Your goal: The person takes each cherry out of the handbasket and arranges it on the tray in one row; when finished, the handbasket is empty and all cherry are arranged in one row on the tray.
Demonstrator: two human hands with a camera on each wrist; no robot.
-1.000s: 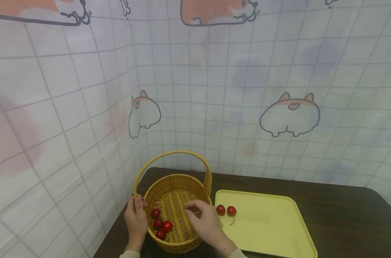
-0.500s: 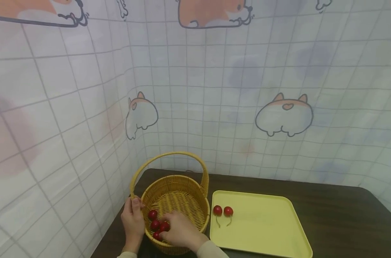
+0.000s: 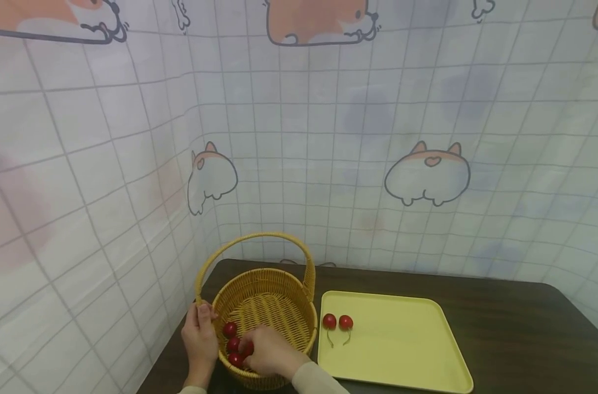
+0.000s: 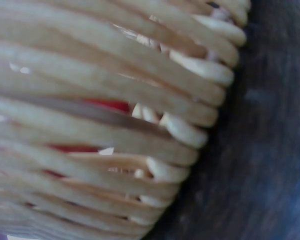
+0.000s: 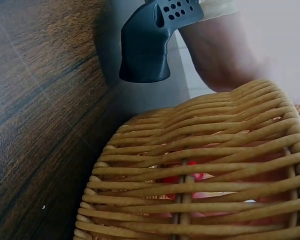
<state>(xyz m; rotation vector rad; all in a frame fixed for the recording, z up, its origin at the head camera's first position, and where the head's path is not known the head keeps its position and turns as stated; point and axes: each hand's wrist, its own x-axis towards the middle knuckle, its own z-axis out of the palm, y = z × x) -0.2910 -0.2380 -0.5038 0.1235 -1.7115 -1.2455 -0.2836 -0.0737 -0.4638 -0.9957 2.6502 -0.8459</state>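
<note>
A round wicker basket (image 3: 264, 279) with a tall arched handle stands at the left of the table. My left hand (image 3: 200, 334) grips the base of its handle at the left side. Inside, my right hand (image 3: 271, 350) reaches down over the near left, thumb and fingertips pinching a red cherry (image 3: 248, 348), mostly covered by the fingers. More cherries (image 3: 230, 329) lie close by against the left wall. The left wrist view holds mostly blurred basket weave (image 4: 90, 120), with red glimpsed through gaps. In the right wrist view the basket wall (image 5: 205, 165) also hides most of the cherries.
Right of the basket lies a yellow tray (image 3: 392, 350), its left edge close to the wicker. Two stemmed cherries (image 3: 345, 323) sit side by side near its left edge. The dark wooden table (image 3: 516, 323) extends right, with a patterned curtain (image 3: 358, 191) behind.
My right hand has moved left and down from the basket's right side to the cherries. The left hand keeps its hold. The whole scene shifts slightly left in the head view.
</note>
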